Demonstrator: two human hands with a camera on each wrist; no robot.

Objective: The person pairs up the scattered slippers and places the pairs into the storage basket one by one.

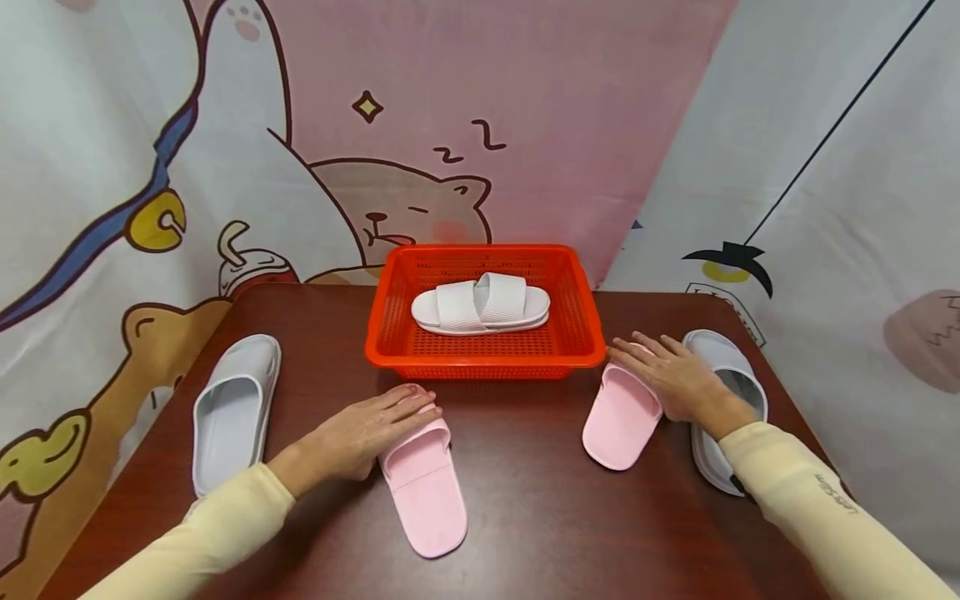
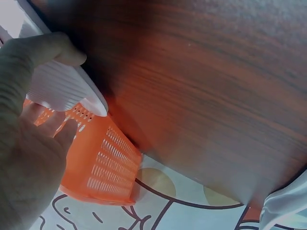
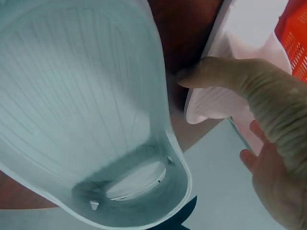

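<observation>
My left hand [image 1: 363, 429] lies across the strap of a pink slipper [image 1: 431, 508], fingers over its top. In the left wrist view the thumb [image 2: 67, 50] is at one edge of the slipper [image 2: 62, 86] and the fingertips bend at the other side. My right hand [image 1: 675, 375] spans the strap of a second pink slipper [image 1: 621, 421], which tilts with its heel toward me. The right wrist view shows the thumb [image 3: 211, 74] at that slipper's [image 3: 216, 103] near edge, with fingers beyond it.
A red-orange plastic basket [image 1: 480, 367] stands at the table's back, holding a pair of white slippers [image 1: 480, 308]. One grey slipper [image 1: 232, 417] lies on the left; another [image 1: 720, 358] is partly under my right forearm in view. A printed curtain [image 1: 525, 100] hangs behind.
</observation>
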